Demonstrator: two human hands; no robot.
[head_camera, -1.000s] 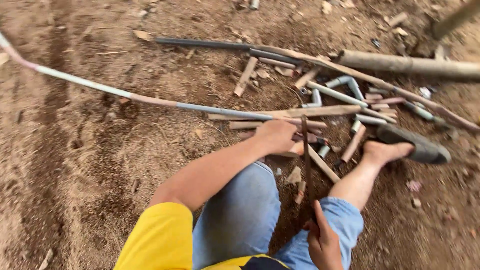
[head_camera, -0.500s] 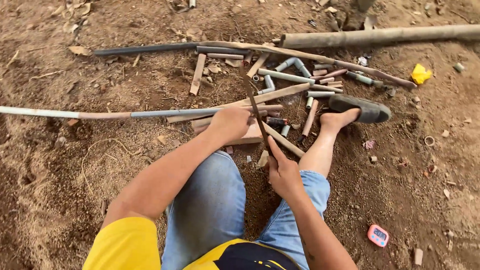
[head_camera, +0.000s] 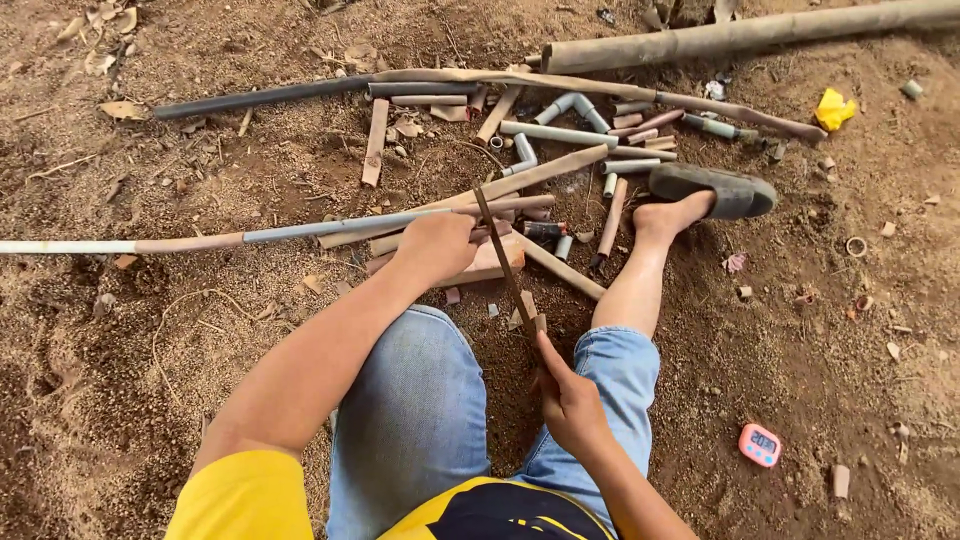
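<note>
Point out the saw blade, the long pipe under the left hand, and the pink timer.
saw blade (head_camera: 503, 258), head view, mid-length of the blade.
long pipe (head_camera: 300, 231), head view, grey middle stretch.
pink timer (head_camera: 759, 445), head view, its face.

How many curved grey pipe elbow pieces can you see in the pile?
2. One grey elbow lies near the top of the pile, below the long brown pole; a second elbow lies lower left of it. Others may be hidden under the scraps.
</note>
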